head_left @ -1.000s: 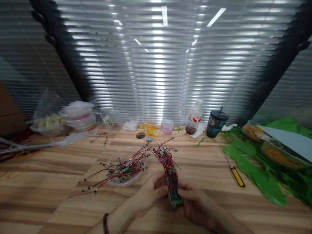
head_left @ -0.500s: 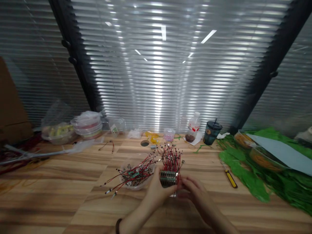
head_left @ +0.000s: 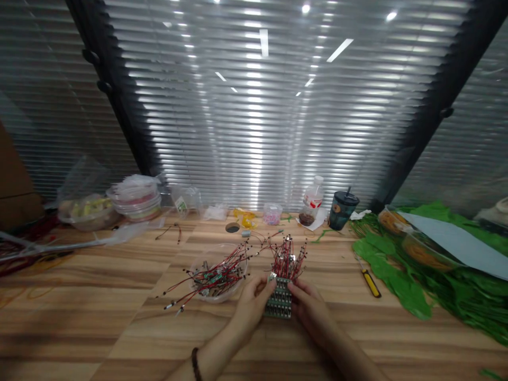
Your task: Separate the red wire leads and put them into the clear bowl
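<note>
A green circuit board panel [head_left: 279,304] with rows of small metal parts is held between both hands near the table's front middle. My left hand [head_left: 253,301] grips its left edge, thumb on the upper left corner. On the right edge, my right hand [head_left: 311,307] has its fingers closed at the upper corner. Red and black wires [head_left: 288,259] with small dark tips fan out beyond the panel's far edge. Left of my hands, a clear round bowl [head_left: 219,300] holds a pile of small boards with red and black wires, some hanging over its rim.
A yellow-handled tool [head_left: 371,283] lies right, beside green leaves [head_left: 392,264] and food containers. Along the back stand a bottle [head_left: 311,203], a dark cup [head_left: 342,210], a small clear tub [head_left: 272,214] and stacked lidded bowls [head_left: 135,200]. Loose wires [head_left: 170,230] lie at back left.
The panel has turned to show more of its rows. My left hand has shifted its grip to the edge, and my right hand has closed on the other edge. The view has shifted slightly.
</note>
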Motion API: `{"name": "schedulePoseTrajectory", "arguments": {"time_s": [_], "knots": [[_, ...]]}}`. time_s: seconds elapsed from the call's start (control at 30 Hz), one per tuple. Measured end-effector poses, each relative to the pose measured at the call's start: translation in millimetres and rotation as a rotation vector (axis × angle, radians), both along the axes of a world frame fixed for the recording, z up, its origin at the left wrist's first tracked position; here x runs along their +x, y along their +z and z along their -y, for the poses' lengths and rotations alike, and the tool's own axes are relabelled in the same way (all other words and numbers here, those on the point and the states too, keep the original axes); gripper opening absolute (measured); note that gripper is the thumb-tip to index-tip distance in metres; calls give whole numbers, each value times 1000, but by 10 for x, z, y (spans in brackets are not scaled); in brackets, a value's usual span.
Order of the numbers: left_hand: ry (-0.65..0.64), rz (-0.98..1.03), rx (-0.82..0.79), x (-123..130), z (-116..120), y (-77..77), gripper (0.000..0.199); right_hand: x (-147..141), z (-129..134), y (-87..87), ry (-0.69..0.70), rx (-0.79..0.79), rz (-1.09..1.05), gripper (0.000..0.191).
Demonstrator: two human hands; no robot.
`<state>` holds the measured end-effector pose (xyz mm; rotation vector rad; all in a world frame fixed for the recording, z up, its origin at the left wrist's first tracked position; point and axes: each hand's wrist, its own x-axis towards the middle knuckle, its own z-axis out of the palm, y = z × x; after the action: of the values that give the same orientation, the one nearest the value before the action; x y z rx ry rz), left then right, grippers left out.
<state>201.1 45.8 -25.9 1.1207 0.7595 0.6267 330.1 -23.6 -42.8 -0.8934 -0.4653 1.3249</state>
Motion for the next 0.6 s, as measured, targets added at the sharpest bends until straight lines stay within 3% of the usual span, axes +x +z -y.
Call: {"name": "schedulePoseTrajectory", "arguments": {"time_s": [0.17,0.4,0.6], "knots": [[-29,2,-12,-35,-35,-88,43,-1,-23,13,-56,-46,-5,34],[-51,2,-77,-44,-44,-123,46,-1,-14,21,-11,-75,54,39],[-28,-82,43,-49,-15,-121,50,23,-3,-10,57,-25,68,36]]}}
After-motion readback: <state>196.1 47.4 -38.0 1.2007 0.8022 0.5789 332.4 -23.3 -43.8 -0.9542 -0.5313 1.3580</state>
